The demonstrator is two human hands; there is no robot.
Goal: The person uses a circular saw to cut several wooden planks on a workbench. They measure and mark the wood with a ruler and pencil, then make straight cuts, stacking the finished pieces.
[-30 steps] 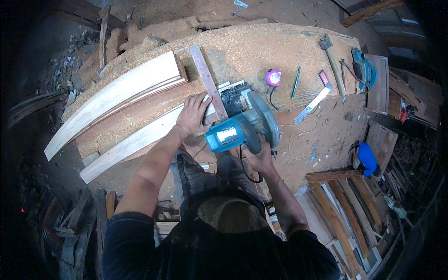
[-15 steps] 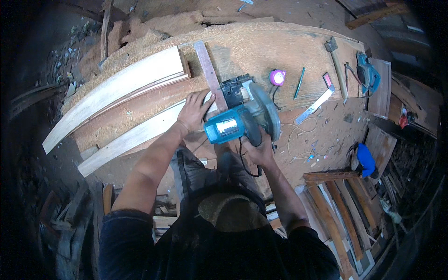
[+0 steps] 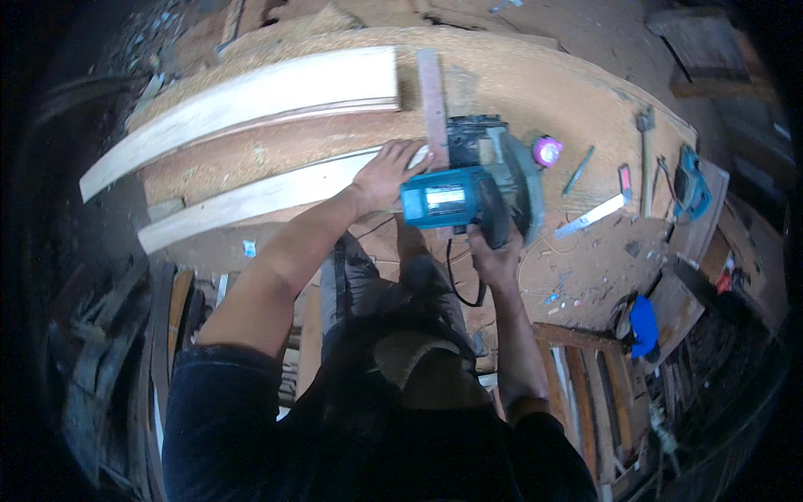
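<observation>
My right hand (image 3: 497,258) wraps the rear handle of a teal circular saw (image 3: 443,199). The saw's black base plate lies against the right side of a narrow reddish wooden strip (image 3: 432,92). My left hand (image 3: 388,174) grips the right end of a long pale board (image 3: 276,194), fingers over its top and thumb beside the strip. The saw's motor housing sits just right of that hand. The blade and its contact with the board are hidden under the saw body and guard. A black cord loops below the handle.
Stacked pale boards (image 3: 276,79) lie on the sawdust-covered bench (image 3: 577,79). Right of the saw are a pink tape measure (image 3: 548,151), a pencil (image 3: 579,171), a try square (image 3: 592,215), a hammer (image 3: 647,163) and a teal power tool (image 3: 693,186). Timber offcuts (image 3: 585,393) lie lower right.
The view has turned and shifted, so the bench and tools appear displaced, mostly rightward. Both hands keep their holds; the saw stays beside the strip with no clear movement along it.
</observation>
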